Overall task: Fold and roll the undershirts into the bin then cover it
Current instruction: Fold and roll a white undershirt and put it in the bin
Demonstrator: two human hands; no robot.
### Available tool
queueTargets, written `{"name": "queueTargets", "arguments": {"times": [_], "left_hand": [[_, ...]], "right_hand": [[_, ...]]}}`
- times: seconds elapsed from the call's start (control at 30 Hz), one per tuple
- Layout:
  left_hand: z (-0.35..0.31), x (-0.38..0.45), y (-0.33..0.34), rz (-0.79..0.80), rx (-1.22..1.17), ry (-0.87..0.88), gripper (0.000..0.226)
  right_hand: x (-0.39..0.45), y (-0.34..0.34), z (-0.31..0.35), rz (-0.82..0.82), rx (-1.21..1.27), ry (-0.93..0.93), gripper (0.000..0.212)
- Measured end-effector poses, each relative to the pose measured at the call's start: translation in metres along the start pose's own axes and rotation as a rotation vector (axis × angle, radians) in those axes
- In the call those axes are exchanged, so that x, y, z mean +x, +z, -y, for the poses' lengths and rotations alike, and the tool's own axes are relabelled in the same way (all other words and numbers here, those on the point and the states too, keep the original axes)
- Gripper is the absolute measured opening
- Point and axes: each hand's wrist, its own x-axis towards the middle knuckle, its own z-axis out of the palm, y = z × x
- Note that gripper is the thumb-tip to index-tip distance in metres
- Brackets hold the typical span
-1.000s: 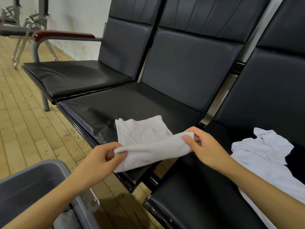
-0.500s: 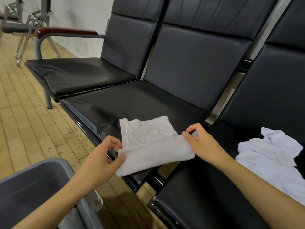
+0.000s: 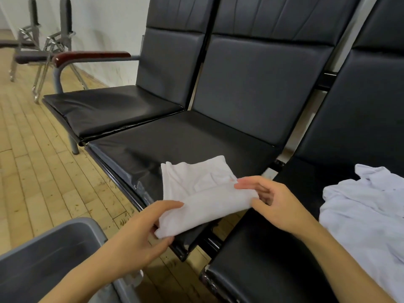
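A white undershirt [image 3: 196,189], folded into a small rectangle, lies on the front corner of the middle black seat [image 3: 188,141]. Its near part is turned over into a roll. My left hand [image 3: 140,235] grips the roll's left end between thumb and fingers. My right hand [image 3: 275,204] pinches the roll's right end with thumb and fingertips. A second white undershirt [image 3: 367,211] lies crumpled on the right seat [image 3: 269,259]. The grey bin [image 3: 48,254] stands on the floor at lower left, open, partly hidden by my left forearm.
The three black seats form one bench with a red-brown armrest [image 3: 91,56] at its left end. Metal-legged chairs [image 3: 41,47] stand at the far left by the white wall. Wooden plank floor [image 3: 39,182] runs in front of the bench.
The near edge of the undershirt has been lowered onto the seat and turned further over. Both hands shifted their hold along the roll's ends. The view came closer.
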Motion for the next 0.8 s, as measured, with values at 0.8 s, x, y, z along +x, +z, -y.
{"name": "queueTargets", "arguments": {"times": [0.8], "left_hand": [[-0.001,0.032,-0.014,-0.195,-0.329,-0.293,0.015]], "right_hand": [[0.034,-0.002,0.025,-0.098,-0.08,0.051,0.016]]}}
